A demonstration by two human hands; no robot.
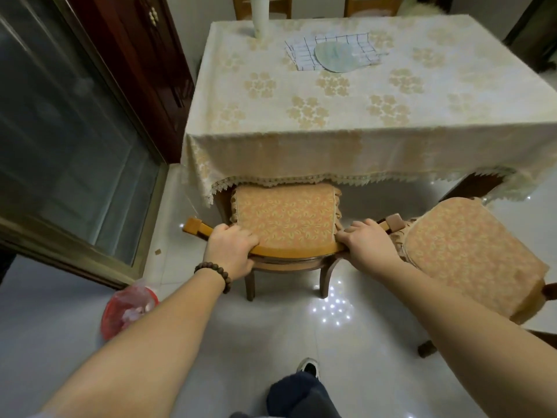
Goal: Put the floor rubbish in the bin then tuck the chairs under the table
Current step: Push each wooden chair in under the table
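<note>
At the near edge of the table (361, 152), 2 hands hold 1 chair (286, 218). Left hand (230, 251) and right hand (369, 247) grip its wooden back.

I see the near chair (286, 224) blocked at twelve o'clock by the hanging tablecloth (331, 152) fringe touching its seat front. At three o'clock a second chair (470, 251) stands just beside it. Open floor (271, 333) lies at six; the red bin (128, 309) sits at eight.
</note>
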